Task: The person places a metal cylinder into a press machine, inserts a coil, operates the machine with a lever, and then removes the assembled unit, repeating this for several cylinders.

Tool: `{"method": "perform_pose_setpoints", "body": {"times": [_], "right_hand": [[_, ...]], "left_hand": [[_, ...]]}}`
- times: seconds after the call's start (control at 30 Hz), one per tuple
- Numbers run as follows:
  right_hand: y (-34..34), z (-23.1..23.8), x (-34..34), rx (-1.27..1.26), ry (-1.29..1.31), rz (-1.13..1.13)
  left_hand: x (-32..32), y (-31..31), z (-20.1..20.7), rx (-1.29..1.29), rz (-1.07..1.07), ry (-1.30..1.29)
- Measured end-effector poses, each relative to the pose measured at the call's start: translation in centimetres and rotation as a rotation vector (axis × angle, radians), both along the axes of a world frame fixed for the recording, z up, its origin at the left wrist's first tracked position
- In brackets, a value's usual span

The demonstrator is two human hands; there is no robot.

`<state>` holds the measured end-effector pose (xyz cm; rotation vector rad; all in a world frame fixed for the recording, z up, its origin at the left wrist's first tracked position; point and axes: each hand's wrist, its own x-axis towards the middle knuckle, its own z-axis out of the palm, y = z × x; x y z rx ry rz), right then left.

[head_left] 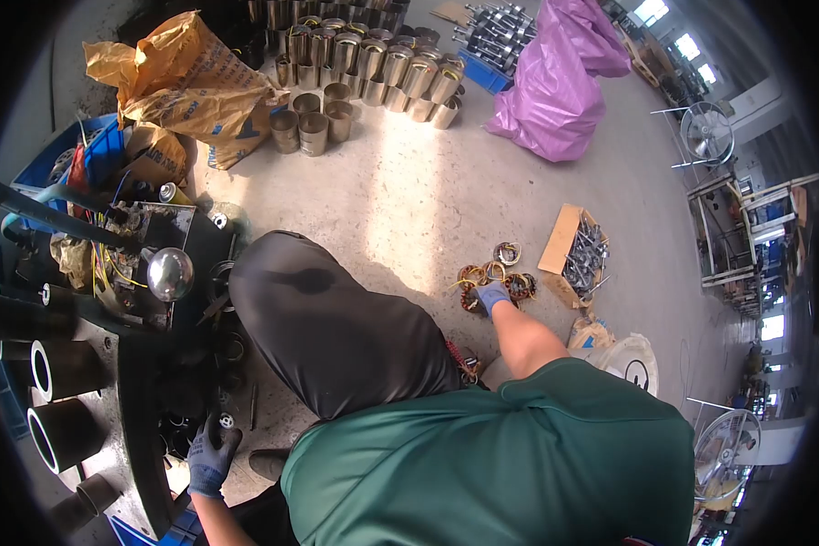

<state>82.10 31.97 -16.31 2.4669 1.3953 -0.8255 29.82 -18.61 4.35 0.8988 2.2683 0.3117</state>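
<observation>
My right hand [493,296], in a grey-blue glove, reaches down to a small group of wound stator rings on the floor. Its fingers close at the near edge of one wound stator ring [494,271]; the fingertips are partly hidden. Beside it lies a darker stator ring [520,287], and a paler one [508,253] sits just beyond. At lower left, my left hand [211,457], also gloved, is beside the dark machine bench [123,437]. Its thumb and forefinger are apart, close to a small round metal part [227,420]. Nothing shows between them.
A cardboard box of metal shafts [584,259] stands right of the rings, with a white bucket [630,359] nearer me. Metal cylinders [400,68], a brown paper sack [200,91] and a purple sack [555,96] stand farther off. A shiny ball knob [170,274] juts out at left.
</observation>
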Motion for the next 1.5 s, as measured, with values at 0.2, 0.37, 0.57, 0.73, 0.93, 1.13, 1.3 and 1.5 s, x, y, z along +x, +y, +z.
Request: {"method": "perform_pose_setpoints", "body": {"times": [0.2, 0.37, 0.57, 0.73, 0.93, 1.13, 1.3, 1.5], "right_hand": [[2.4, -7.0, 9.1, 0.186, 0.052, -0.346], [5.9, -14.5, 17.3, 0.354, 0.483, -0.733], [5.1, -16.3, 17.0, -0.134, -0.178, 0.618], [0.9, -14.3, 9.4, -0.147, 0.331, -0.557], [-2.2, -6.3, -2.9, -0.588, 0.479, 0.498], [6.1, 3.4, -26.2, -0.325, 0.372, 1.005], [7.4, 17.4, -46.0, 0.039, 0.156, 1.709], [-5.3, 25.5, -55.2, 0.093, 0.437, 2.333]], "left_hand": [[-1.6, -2.5, -4.8, 0.074, -0.046, 0.137], [-1.0, -1.4, -5.0, 0.153, -0.141, 0.033], [-1.0, -3.2, -6.4, 0.093, 0.027, -0.114], [-0.9, -2.5, -5.0, 0.116, -0.104, 0.068], [-0.4, -0.8, -4.1, 0.239, -0.118, 0.126], [-0.9, -0.7, -1.2, 0.326, -0.080, 0.284], [-1.9, -2.6, 1.4, 0.340, 0.077, 0.312], [-2.3, -4.7, 8.5, 0.608, 0.324, 0.639]]}}
